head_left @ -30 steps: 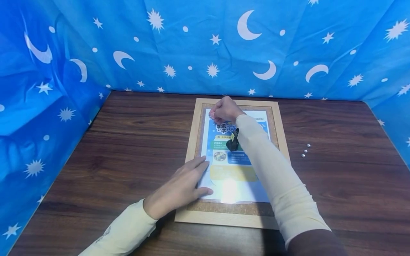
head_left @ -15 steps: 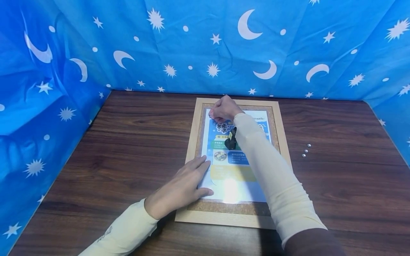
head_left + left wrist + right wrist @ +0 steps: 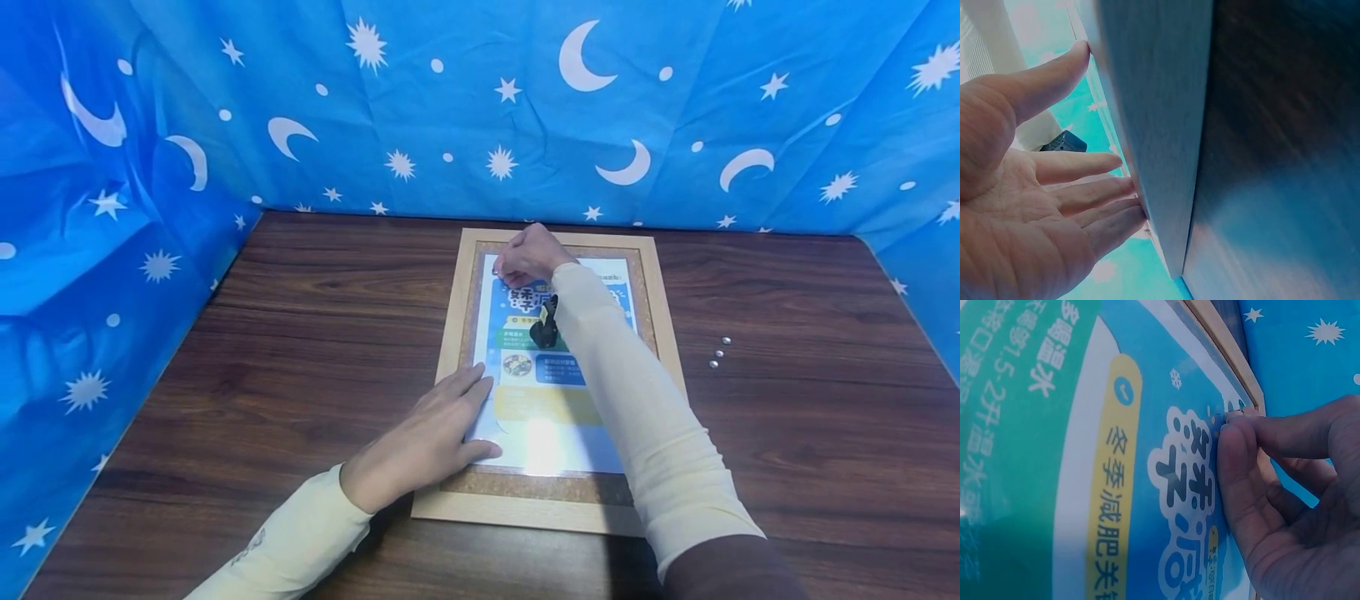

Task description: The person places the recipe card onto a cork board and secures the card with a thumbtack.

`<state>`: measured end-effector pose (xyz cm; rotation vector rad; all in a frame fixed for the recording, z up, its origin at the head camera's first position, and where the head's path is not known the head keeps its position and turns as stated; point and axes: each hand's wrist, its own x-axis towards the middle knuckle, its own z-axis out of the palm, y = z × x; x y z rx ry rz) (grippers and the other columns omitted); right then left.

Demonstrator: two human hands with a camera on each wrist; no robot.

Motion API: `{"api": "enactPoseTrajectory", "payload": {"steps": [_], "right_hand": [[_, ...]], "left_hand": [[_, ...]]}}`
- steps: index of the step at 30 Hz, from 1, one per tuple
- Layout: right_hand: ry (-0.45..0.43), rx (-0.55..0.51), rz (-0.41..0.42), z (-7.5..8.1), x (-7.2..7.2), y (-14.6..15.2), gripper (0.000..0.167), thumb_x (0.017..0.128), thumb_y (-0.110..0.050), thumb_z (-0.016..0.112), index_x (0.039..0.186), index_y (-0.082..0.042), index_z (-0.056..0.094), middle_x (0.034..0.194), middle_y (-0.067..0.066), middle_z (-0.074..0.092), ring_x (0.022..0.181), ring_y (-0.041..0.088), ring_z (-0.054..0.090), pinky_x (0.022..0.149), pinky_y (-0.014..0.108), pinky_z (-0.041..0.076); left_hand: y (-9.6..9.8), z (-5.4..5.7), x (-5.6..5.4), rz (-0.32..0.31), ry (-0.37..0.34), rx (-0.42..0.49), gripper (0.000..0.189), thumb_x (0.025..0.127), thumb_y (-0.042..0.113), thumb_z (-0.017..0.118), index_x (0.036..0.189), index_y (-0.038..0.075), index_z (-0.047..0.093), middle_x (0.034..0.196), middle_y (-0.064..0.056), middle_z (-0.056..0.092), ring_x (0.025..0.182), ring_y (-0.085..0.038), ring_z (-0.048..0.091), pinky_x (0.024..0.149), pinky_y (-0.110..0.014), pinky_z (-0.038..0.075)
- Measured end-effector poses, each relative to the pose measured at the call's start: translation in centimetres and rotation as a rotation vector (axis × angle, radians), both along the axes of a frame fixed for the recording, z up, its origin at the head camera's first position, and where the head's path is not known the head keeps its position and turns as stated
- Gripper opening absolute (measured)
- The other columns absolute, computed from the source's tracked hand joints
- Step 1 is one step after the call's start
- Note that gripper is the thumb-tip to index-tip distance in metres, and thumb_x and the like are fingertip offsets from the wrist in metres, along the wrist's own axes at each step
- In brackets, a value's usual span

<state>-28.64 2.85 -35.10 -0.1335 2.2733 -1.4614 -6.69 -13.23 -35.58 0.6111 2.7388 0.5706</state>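
A printed poster (image 3: 551, 406) with Chinese lettering lies on a cork board (image 3: 540, 485) in a pale wooden frame (image 3: 525, 511). At the poster's upper left corner my right hand (image 3: 531, 254) pinches what looks like a small thumbtack (image 3: 1234, 415) between thumb and index finger, mostly hidden by the fingertips. My left hand (image 3: 431, 437) rests with spread, straight fingers on the lower left edge of the poster and frame. In the left wrist view, the fingertips of the left hand (image 3: 1041, 181) reach over the frame's side (image 3: 1154, 125).
Three small silver thumbtacks (image 3: 719, 354) lie on the dark wooden table (image 3: 810, 400) right of the frame. A blue curtain (image 3: 465, 108) with moons and stars surrounds the table's back and sides. A black wrist camera (image 3: 543, 329) hangs under the right forearm above the poster.
The right forearm shifts slightly, while its fingers stay at the poster's upper left corner. My left hand keeps its place on the edge.
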Motion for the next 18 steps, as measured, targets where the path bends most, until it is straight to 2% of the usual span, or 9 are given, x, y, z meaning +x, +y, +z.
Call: {"api": "enactPoseTrajectory", "payload": {"steps": [10, 18], "right_hand": [[-0.031, 0.020, -0.018, 0.30, -0.09, -0.16, 0.013, 0.091, -0.001, 0.065, 0.098, 0.009, 0.071, 0.085, 0.016, 0.069, 0.076, 0.024, 0.068, 0.079, 0.035, 0.062], [-0.046, 0.067, -0.036, 0.30, -0.25, -0.37, 0.009, 0.090, 0.000, 0.064, 0.093, 0.005, 0.070, 0.092, 0.015, 0.070, 0.077, 0.024, 0.067, 0.077, 0.033, 0.061]], "left_hand": [[-0.05, 0.04, -0.05, -0.003, -0.007, -0.005, 0.082, 0.088, 0.032, 0.080, 0.148, -0.011, 0.042, 0.159, -0.029, 0.030, 0.149, -0.042, 0.025, 0.122, -0.052, 0.022], [0.01, 0.04, -0.12, -0.004, -0.019, -0.012, 0.082, 0.089, 0.033, 0.079, 0.148, -0.010, 0.042, 0.159, -0.028, 0.030, 0.150, -0.041, 0.025, 0.122, -0.052, 0.022]]}}
